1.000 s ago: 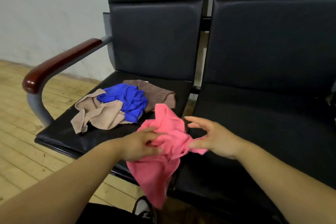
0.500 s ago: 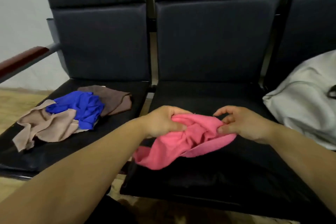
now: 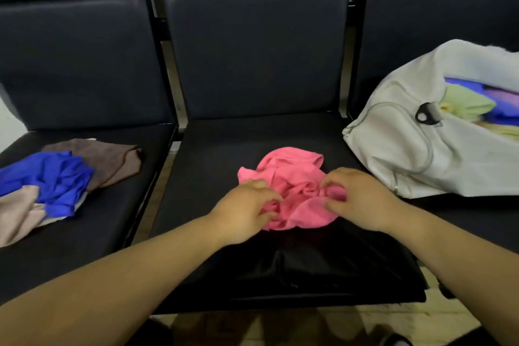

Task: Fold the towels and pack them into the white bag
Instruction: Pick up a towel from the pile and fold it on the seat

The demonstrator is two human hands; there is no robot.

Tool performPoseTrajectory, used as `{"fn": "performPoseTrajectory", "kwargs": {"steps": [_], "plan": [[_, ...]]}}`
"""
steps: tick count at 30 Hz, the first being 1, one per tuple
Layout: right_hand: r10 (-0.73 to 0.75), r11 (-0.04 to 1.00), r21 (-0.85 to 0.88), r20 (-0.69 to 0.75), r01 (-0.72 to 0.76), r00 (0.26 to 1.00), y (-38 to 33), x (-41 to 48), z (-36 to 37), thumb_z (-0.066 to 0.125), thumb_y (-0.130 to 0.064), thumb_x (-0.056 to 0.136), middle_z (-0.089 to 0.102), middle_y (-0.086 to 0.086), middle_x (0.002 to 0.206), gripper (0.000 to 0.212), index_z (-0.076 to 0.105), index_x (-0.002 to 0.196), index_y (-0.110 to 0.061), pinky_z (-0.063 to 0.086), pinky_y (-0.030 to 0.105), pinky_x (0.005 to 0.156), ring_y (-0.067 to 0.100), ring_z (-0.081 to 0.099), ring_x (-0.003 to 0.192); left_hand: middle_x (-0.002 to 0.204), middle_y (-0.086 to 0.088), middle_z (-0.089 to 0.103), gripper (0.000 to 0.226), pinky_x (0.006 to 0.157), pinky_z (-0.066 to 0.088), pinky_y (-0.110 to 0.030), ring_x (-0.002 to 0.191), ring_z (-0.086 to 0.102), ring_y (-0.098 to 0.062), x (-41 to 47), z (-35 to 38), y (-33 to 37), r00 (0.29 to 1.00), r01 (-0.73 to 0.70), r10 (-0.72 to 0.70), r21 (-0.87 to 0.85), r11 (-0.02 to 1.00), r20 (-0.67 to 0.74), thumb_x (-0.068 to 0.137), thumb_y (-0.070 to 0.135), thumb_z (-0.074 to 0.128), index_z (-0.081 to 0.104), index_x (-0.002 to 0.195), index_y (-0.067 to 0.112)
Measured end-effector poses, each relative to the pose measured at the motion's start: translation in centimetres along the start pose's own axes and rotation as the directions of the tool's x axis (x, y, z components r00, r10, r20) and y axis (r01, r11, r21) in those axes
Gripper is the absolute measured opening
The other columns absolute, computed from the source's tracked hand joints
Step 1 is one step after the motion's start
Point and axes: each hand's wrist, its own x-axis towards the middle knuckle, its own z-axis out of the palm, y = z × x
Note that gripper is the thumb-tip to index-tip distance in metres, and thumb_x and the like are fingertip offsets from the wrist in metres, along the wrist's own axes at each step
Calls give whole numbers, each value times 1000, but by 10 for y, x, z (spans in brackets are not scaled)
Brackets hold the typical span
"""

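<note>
**Pink towel: open it flat before any fold**

Pink towel (image 3: 292,171) sits bunched on the mid seat (image 3: 224,143), near the bag (image 3: 407,154) on the right but apart from it. L hand (image 3: 247,205) has its fingers curled into the cloth at the near-left. R hand (image 3: 362,199) pinches folds at the near-right w/ thumb & fingertips. Both are clamped on the towel, close together.

Step in hand, I'd judge: opening the wad out.
- Hunt for two adjacent corners, not mid-cloth bunches.
- Draw the hands apart till that edge goes taut, lay it down, smooth w/ palms.
- Then fold edge to edge.
- Seat looks slick, so the cloth may skate; pin one side while pulling the other.
- Keep it back from the front lip.

Materials:
- Pink towel: thin, matte, limp, deeply creased, no form of its own.
- Mid seat: dark padded leatherette, smooth, faint sheen.
- Bag: white, slouchy fabric, mouth gaping, dark pull (image 3: 427,115) hanging at the opening. A green cloth (image 3: 466,104) & blue-purple ones lie inside.
- Left seat (image 3: 84,247): blue towel (image 3: 53,180), brown towel (image 3: 112,157) & beige towel (image 3: 19,213) overlap in a loose heap, all soft & rumpled, none folded yet.
</note>
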Motion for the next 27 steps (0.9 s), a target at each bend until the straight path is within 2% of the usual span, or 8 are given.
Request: {"fn": "performPoseTrajectory", "kwargs": {"steps": [5,7,10,14,17,21,23,27], "plan": [[-9,996,-82,98,17,995,0,-8,13,72,-30,82,66,-17,90,28,67,108,-39,47,26,77,4,58,83,129,10,60,48,100,47,-27,115,59,-10,9,24,26,997,42,-34,-120,992,62,92,37,71,57,137,29],[11,1000,10,97,-12,995,-1,-9,9,74,-23,81,64,-18,77,24,69,100,-38,46,24,72,0,57,71,130,8,63,50,99,51,-31,115,62,-12,11,33,27,997,55,-44,-151,987,70,93,33,70,53,140,28],[26,976,214,75,-41,997,-10,-11,-10,75,-13,81,69,-15,79,26,72,92,-36,53,25,70,5,63,70,110,11,67,44,90,54,-31,99,65,-10,12,34,27,995,90,-76,-221,971,71,93,25,69,55,134,31],[76,903,427,-53,-46,996,-24,-12,-33,71,-4,87,56,-2,65,23,73,87,-27,43,21,59,9,51,58,89,3,70,40,85,58,-40,81,68,-9,18,-4,30,990,91,-133,-512,854,-46,89,4,69,61,110,37],[70,748,664,-60,-12,996,-39,-10,-45,70,-12,91,64,11,73,11,73,91,-23,47,35,58,26,57,63,85,-7,72,38,84,57,-37,77,67,-13,16,-42,34,978,-13,-120,-617,787,-173,86,-6,70,67,104,28],[-76,661,750,41,19,996,-56,-9,-55,71,-8,92,74,-7,85,11,74,99,-16,51,22,76,6,67,84,88,-3,74,30,85,56,-41,80,69,-22,8,-77,41,982,-45,-89,-662,749,-167,89,1,73,70,102,28],[-78,676,737,65,5,995,-62,-6,-57,71,-6,91,76,-8,86,12,76,97,-14,52,17,76,4,69,86,89,-5,75,29,84,56,-45,80,69,-31,3,-88,43,993,-38,-42,-644,764,-109,88,6,76,71,101,32],[117,710,704,-92,-18,989,-63,3,-53,69,-1,91,77,-7,89,18,78,91,-18,50,17,78,1,70,87,89,-7,75,34,76,54,-44,74,62,-31,-9,-107,46,999,23,7,-676,737,41,73,19,86,72,102,30]]}}
